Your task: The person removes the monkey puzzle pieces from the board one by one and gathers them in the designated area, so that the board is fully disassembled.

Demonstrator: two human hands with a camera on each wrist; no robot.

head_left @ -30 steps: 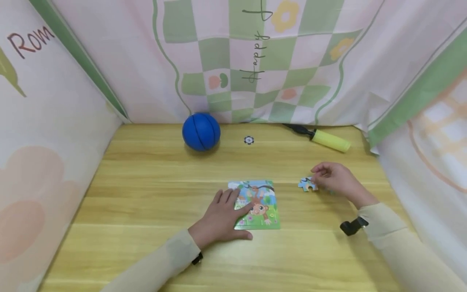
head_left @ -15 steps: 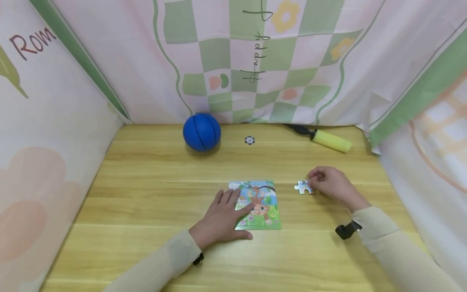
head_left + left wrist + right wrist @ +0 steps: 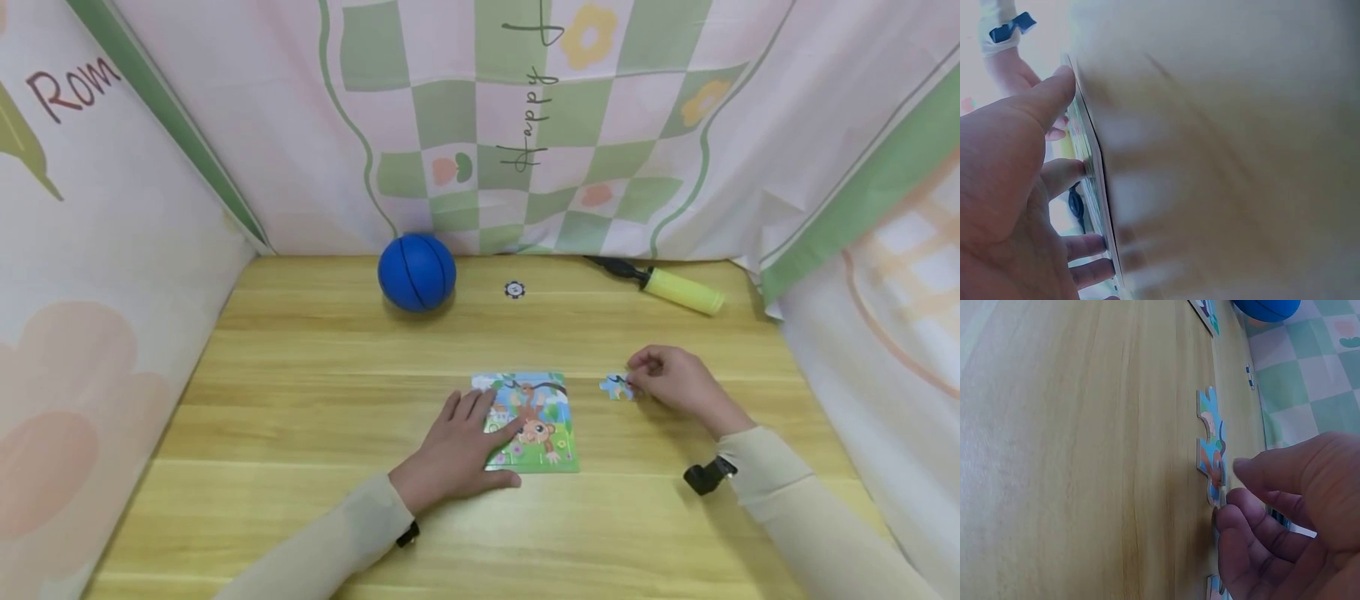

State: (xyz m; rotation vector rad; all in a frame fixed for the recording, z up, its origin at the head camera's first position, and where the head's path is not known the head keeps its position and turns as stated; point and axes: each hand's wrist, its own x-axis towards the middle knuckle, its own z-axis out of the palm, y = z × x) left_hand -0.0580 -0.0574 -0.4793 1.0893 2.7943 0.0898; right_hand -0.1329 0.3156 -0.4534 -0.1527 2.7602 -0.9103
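Observation:
A small picture puzzle [image 3: 558, 429] with a monkey hanging from a branch lies on the wooden table. My left hand [image 3: 457, 446] is spread over its left side, fingers straight and resting on it. In the left wrist view, fingertips [image 3: 1088, 247] touch the puzzle's edge. To the right, my right hand [image 3: 678, 385] pinches a jigsaw puzzle piece [image 3: 615, 387] at its right end, thumb against curled fingers. The right wrist view shows this piece [image 3: 1211, 428] low over the table, partly hidden by fingertips. Part of another piece [image 3: 1213, 589] shows below the hand.
A blue ball [image 3: 417, 272] sits at the back of the table, with a small round black-and-white chip [image 3: 514, 289] to its right. A yellow and black hand pump [image 3: 682, 292] lies at the back right. Printed cloth [image 3: 525, 125] hangs along the back edge.
My right hand has moved slightly left and nearer to me, carrying the puzzle piece closer to the puzzle. The piece's tilt has varied. My left hand stays in place on the puzzle.

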